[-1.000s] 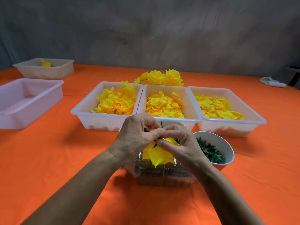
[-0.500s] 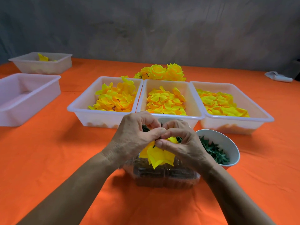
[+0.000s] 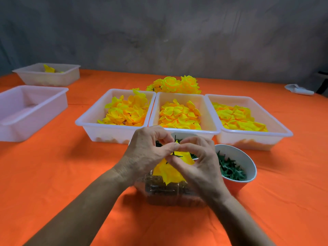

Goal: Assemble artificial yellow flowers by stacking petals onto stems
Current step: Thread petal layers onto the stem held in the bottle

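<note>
My left hand [image 3: 147,153] and right hand [image 3: 198,162] both pinch flower [image 3: 170,169], grip narrow, above clear box [image 3: 166,192]; cup [image 3: 248,167] right of box.

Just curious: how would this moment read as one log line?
stage: petal stacking | left hand, right hand: pinching yellow flower on stem

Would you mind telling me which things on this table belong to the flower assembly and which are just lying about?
In use:
- left hand and right hand, both pinching the half-built flower
- three petal trays
- cup of green parts
- clear box under the hands
- finished flowers

Lying about:
- empty-looking tray
- far tray holding a few petals
- white object at far right
</note>
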Action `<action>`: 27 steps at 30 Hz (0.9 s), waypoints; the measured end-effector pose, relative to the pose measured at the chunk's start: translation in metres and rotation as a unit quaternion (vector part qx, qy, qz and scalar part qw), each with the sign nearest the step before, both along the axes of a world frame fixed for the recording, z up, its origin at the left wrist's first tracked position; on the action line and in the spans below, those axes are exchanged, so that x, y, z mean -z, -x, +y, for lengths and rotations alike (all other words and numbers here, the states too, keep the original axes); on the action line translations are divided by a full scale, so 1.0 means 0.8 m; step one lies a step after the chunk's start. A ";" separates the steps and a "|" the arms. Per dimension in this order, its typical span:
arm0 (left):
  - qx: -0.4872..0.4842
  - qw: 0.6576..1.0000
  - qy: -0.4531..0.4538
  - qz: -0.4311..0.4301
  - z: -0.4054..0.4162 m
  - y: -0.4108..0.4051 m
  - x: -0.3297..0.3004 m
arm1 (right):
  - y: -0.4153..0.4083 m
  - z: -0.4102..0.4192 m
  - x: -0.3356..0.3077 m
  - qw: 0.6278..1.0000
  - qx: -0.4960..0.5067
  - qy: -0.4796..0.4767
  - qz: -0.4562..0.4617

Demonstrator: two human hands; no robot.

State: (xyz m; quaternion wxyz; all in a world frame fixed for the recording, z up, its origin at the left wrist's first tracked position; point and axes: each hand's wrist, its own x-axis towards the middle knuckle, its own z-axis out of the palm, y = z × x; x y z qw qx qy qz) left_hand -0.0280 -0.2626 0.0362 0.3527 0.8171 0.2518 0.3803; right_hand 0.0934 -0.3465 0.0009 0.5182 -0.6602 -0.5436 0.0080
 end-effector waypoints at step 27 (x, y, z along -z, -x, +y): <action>-0.004 1.000 -0.005 -0.020 0.010 -0.003 0.007 | 0.041 0.020 0.032 0.971 0.191 -0.139 -0.050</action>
